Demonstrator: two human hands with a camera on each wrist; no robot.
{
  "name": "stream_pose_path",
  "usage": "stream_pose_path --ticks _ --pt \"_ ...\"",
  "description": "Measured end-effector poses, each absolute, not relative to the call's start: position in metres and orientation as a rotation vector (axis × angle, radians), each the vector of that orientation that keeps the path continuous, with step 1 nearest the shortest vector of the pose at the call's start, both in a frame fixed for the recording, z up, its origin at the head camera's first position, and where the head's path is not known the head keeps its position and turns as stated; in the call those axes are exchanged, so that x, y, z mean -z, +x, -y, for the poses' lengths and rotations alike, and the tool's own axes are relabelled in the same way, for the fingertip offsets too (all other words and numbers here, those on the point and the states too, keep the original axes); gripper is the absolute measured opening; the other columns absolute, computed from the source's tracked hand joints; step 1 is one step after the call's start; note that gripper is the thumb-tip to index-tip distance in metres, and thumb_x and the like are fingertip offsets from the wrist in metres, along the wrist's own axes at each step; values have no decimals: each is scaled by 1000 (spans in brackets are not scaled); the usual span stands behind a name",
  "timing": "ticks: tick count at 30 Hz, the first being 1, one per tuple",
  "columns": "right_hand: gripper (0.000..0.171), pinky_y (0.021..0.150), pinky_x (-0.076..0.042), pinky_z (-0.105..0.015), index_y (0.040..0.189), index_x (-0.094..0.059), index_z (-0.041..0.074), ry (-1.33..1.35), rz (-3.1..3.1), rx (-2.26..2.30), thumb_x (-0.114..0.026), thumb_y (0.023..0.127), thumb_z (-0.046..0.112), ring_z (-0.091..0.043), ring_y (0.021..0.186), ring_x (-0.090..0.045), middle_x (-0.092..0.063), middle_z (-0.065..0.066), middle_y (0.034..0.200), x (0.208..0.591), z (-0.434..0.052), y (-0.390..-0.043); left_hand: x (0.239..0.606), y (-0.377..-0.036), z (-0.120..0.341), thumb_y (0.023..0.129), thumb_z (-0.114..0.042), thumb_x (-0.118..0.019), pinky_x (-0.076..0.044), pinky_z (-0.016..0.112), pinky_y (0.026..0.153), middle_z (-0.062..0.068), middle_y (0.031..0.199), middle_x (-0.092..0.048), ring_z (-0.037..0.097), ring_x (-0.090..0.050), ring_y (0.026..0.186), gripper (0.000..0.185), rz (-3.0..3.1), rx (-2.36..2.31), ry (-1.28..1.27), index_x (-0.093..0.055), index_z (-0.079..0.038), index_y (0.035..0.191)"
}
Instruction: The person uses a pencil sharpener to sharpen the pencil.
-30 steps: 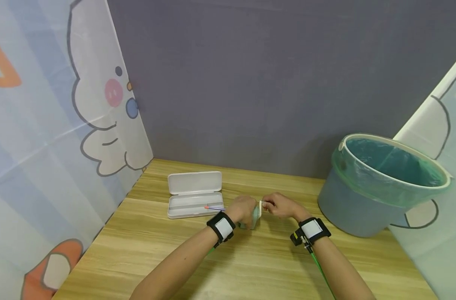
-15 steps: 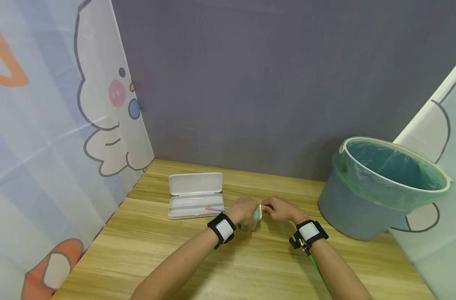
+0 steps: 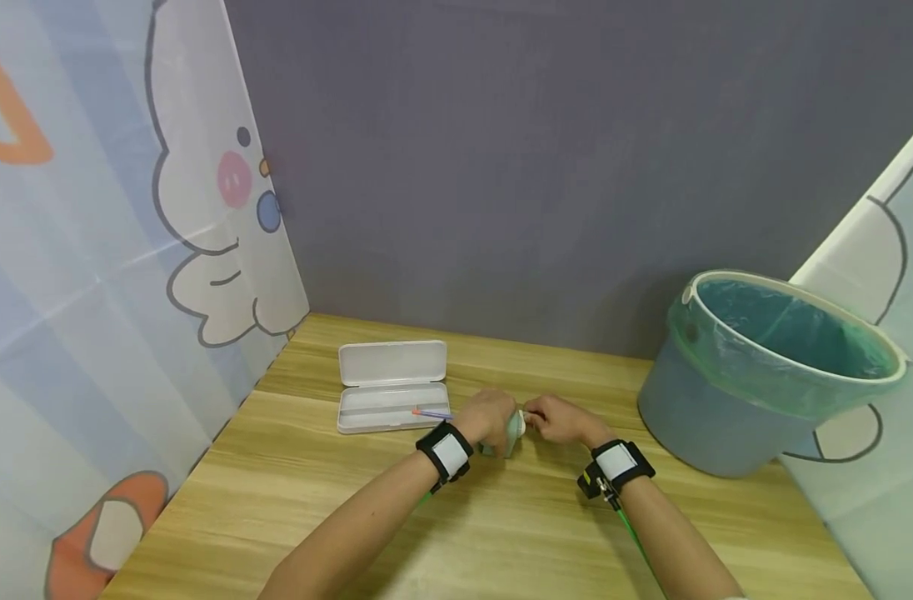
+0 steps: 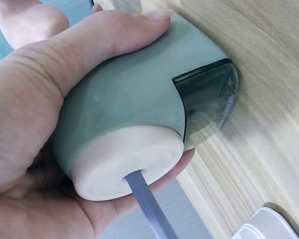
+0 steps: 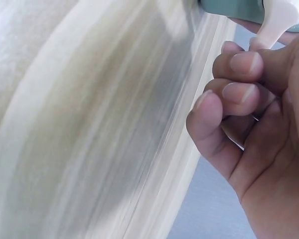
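Note:
My left hand (image 3: 486, 417) grips a green crank pencil sharpener (image 4: 124, 94) on the wooden table, thumb laid along its top in the left wrist view. A purple pencil (image 4: 149, 206) is in the hole of its white front ring (image 4: 97, 169), the orange-tipped end pointing left in the head view. A dark see-through shavings drawer (image 4: 209, 99) forms one side of the sharpener. On its other end, my right hand (image 3: 561, 419) pinches the white crank handle (image 5: 281, 17) between thumb and curled fingers.
An open white pencil case (image 3: 392, 367) lies left of the hands, the pencil's outer end overlapping it in the head view. At the right stands a grey-blue bucket (image 3: 711, 417) with a green bag liner. A dark cloth (image 3: 456, 167) hangs behind the table.
The crank has turned, its white arm standing at a different angle, and my right hand has shifted slightly with it. My left hand keeps its grip on the sharpener.

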State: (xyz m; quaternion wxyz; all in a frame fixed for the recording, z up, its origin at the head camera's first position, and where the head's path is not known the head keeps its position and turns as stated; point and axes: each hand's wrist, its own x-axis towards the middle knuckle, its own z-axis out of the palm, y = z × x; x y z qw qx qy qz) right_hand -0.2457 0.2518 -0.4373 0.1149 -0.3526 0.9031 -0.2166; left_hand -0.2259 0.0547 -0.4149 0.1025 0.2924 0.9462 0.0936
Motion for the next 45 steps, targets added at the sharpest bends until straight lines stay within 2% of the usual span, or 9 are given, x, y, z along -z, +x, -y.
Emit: stream_pose_path --ticks 12,20,33,45 --pt "25 57 -34 -19 83 -63 5 -993 -2645 617 -52 105 7 0 58 -39 -42 11 69 449 -251 -237 421 -221 -55 65 -21 -99 -48 25 61 -6 77 -61 13 -54 68 36 -2780 -324 842 -67 -16 82" --pt "25 58 -38 -17 79 -62 6 -1069 -2625 622 -54 103 6 3 60 -42 -50 10 69 455 -248 -232 417 -224 -53 65 -21 -98 -50 25 64 -5 82 -64 13 -56 72 39 -2792 -334 843 -68 -15 88" --pt "29 54 -32 -16 73 -58 9 -1068 -2568 630 -54 101 3 4 55 -37 -42 14 66 458 -247 -223 417 -226 -53 64 -23 -99 -51 26 67 -4 85 -66 13 -56 75 41 -2805 -335 823 -70 -16 91" --pt "31 54 -33 -16 73 -61 9 -1098 -2547 632 -54 103 7 4 53 -35 -42 15 65 455 -248 -213 416 -224 -55 63 -20 -99 -48 25 63 -5 79 -61 13 -54 70 38 -2797 -348 807 -66 -15 82"
